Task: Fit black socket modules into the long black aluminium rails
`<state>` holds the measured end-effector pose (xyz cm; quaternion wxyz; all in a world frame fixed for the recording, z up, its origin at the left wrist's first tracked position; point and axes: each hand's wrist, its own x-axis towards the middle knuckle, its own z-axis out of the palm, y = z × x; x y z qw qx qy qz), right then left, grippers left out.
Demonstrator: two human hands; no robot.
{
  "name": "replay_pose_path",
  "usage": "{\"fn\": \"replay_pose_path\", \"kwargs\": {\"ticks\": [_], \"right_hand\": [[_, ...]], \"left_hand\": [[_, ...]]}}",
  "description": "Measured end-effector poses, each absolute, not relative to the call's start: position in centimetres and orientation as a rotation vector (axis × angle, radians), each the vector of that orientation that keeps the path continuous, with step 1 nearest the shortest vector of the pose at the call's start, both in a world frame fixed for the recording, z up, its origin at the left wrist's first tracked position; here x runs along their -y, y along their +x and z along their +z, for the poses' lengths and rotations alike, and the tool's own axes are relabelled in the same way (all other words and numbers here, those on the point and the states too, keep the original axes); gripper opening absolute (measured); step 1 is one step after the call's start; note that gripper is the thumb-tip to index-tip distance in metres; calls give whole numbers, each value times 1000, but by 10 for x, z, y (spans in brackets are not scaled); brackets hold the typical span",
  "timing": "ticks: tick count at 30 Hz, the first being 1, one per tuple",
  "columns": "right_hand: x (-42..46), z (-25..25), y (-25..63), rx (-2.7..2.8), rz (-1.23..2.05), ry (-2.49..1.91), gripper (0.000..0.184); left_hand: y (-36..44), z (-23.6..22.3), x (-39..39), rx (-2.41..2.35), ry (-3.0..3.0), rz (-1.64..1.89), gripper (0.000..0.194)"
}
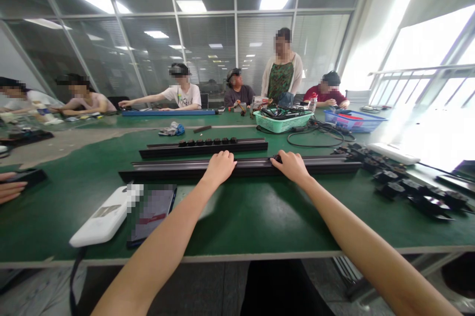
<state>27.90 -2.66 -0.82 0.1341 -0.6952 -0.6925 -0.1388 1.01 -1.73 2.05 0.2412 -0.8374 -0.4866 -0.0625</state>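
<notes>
A long black rail (pixel 178 169) lies across the green table (pixel 237 217) in front of me. My left hand (pixel 219 166) rests on the rail near its middle, fingers curled over its top edge. My right hand (pixel 292 164) lies on the same rail a little to the right, fingertips touching a small black part (pixel 276 158) seated in the rail. A second black rail (pixel 203 148) lies just behind, with several black parts set along its top.
Several loose black parts (pixel 408 187) lie at the right. A white pack (pixel 106 216) and a phone (pixel 153 213) sit at my near left. A green basket (pixel 282 121), a blue tray (pixel 354 120) and cables stand farther back. Several people sit around the far side; another person's hand (pixel 10 189) is at the left edge.
</notes>
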Motion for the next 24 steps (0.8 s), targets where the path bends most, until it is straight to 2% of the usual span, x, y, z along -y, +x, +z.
{"fn": "replay_pose_path", "kwargs": {"ticks": [17,24], "right_hand": [[25,-8,282,2055,-437,-1970,41],[27,-7,277,1944,-282,-2035,36]], "left_hand": [[12,17,16,1336,-2289,-181,31],[14,18,17,1343,-2272,-183,31]]}}
